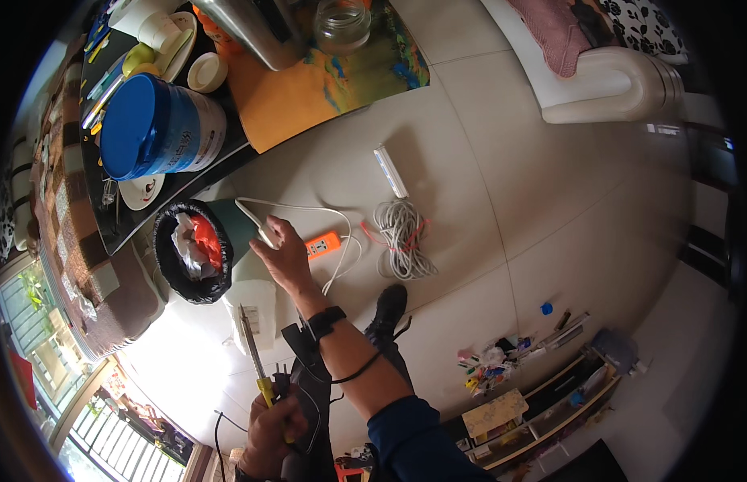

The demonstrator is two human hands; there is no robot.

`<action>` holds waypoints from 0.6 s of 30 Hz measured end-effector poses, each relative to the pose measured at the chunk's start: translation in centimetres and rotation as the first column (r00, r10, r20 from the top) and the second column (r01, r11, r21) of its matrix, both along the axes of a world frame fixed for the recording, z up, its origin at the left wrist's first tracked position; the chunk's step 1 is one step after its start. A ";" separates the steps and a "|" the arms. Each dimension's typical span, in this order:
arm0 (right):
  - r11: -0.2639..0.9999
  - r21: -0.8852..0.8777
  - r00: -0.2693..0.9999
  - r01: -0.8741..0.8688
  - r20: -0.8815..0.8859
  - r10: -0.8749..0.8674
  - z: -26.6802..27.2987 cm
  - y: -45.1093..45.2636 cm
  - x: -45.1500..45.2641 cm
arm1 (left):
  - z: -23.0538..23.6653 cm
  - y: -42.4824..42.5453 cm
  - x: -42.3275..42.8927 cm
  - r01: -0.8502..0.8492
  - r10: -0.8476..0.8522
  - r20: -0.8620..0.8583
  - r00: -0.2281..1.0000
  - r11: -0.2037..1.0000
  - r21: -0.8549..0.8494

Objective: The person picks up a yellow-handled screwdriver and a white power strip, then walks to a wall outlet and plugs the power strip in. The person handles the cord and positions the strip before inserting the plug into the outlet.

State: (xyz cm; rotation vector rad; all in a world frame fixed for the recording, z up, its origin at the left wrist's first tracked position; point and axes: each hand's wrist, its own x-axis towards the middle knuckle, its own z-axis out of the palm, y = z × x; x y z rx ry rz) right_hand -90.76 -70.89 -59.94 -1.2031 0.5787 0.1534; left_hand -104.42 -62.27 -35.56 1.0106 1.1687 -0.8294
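In the head view, my left hand [271,425] is low in the picture, closed around the yellow handle of a soldering iron [253,343] whose metal tip points up. A black plug [281,378] with metal prongs sticks out at the same hand. My right hand [286,256] reaches forward beside the bin and pinches a slim white fitting [266,235] on a white cord; its exact kind is not clear. Right of these fingers, an orange power strip [325,244] lies on the floor, partly behind the hand. A black cable hangs around my right forearm.
A lined trash bin [192,253] stands below the black table's edge [186,193]. On the table are a blue-lidded tub [162,126], a steel vessel [259,30] and a glass jar [342,27]. A coiled grey cable [403,241] and a white strip [390,172] lie on the floor near my foot [390,304].
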 end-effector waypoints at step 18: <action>0.786 -0.617 0.887 -0.041 -0.385 -0.255 -9.7 -25.3 -24.3 | -17.0 -6.5 6.9 0.481 -0.463 0.189 0.866 0.875 -0.059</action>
